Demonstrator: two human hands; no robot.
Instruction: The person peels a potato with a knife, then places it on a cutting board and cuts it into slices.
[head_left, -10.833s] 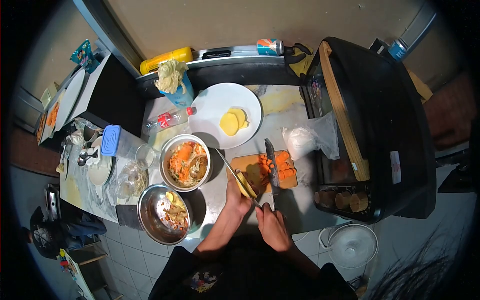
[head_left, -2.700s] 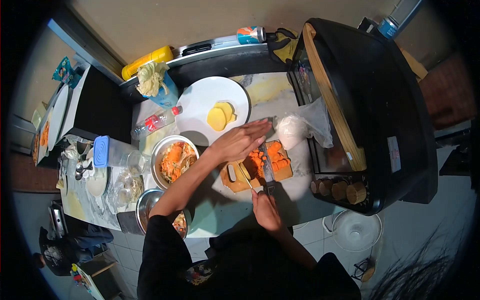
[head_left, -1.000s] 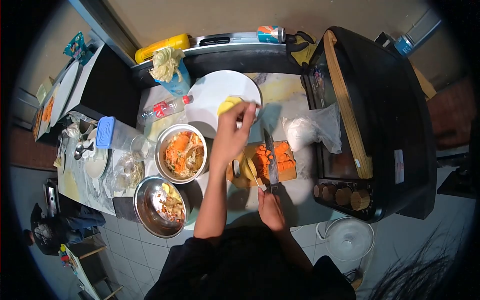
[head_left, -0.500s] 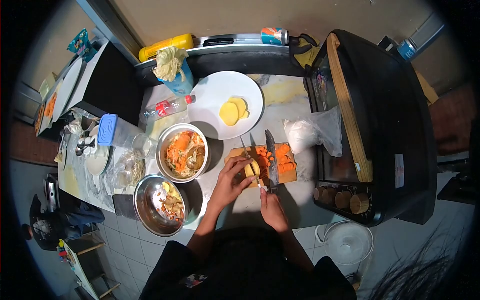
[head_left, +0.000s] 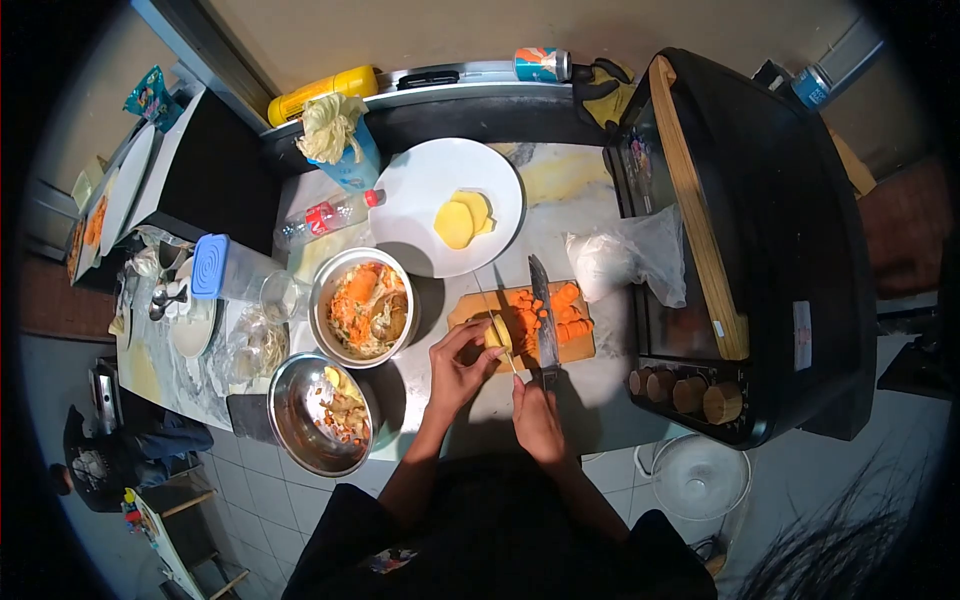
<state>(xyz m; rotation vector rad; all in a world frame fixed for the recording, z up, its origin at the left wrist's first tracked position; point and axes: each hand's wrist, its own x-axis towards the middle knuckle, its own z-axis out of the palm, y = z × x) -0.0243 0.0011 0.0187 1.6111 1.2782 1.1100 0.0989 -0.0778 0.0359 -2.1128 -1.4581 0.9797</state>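
My left hand [head_left: 460, 365] is closed around a piece of peeled potato [head_left: 498, 336], thumb and fingertips at its left and lower side. In my right hand [head_left: 538, 418] is the light handle of a thin kitchen knife [head_left: 508, 358], its blade pointing away from me along the potato. Both are over a wooden cutting board [head_left: 468, 306]. Diced carrot [head_left: 526, 306] and bigger carrot pieces [head_left: 570, 312] lie on the board's right part. Between these carrot groups rests a broad dark cleaver [head_left: 544, 310], untouched. Potato slices [head_left: 460, 222] sit on a white plate [head_left: 405, 190] beyond the board.
Left of the board stand a pot of shredded vegetables [head_left: 318, 325] and a steel bowl of peelings [head_left: 282, 440]. A plastic bottle [head_left: 325, 218] lies behind them. At right are a bag of white powder [head_left: 600, 268] and a black oven [head_left: 770, 250]. A person [head_left: 105, 450] is far left.
My left fingers have drawn back from across the potato's top to its left side. The knife has shifted slightly, and the head view has moved a little.
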